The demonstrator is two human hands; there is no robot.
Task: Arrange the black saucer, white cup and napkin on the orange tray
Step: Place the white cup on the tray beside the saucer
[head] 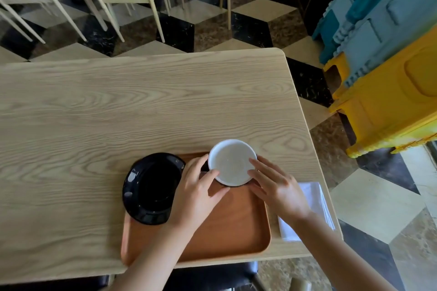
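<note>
Both hands grip the white cup point(233, 165) over the orange tray's point(227, 227) far right corner: left hand point(197, 192) & right hand point(277, 186) on opp. sides. Black saucer point(151, 188) overhangs tray's left edge. Napkin point(314, 198) on table point(118, 106), just right of tray.

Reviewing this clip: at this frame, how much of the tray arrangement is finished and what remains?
Partly done. The black saucer sits at the orange tray's left end, overhanging its edge. In hand: the left hand and right hand flank the white cup, fingers on its sides, over the tray's far end; whether it has been set down is unclear. Left: the napkin lies on the table, right of the tray.
</note>
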